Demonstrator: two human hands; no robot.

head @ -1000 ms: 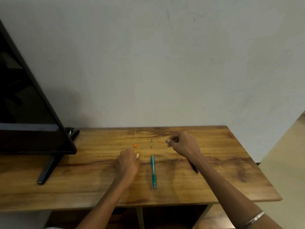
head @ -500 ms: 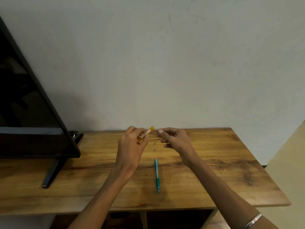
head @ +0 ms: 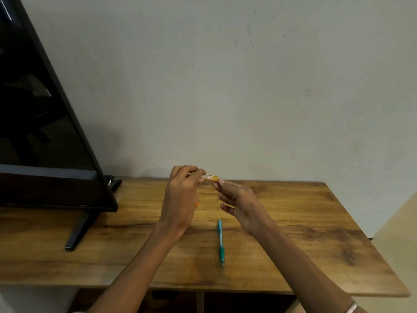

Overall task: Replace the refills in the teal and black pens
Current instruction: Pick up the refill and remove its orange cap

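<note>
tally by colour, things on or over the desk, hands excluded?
Teal: 1, the teal pen lying on the desk.
Yellow-orange: 1, the small tube held between left hand and right hand.
Orange: 1, a small orange piece by the left hand.
Black: 1, the monitor.
Total: 4

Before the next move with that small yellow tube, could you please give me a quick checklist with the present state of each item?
1. Left hand grips the small yellow tube: ok.
2. Right hand fingertips are at the tube's free end: ok, though whether they pinch it cannot be told.
3. Tube is open: cannot tell.
4. Teal pen lies flat on the wooden table, near the hands: ok.
5. Black pen within sight: not ok, none is visible.
6. Small orange piece on the table: mostly hidden behind the left hand, cannot tell what it is.
</note>
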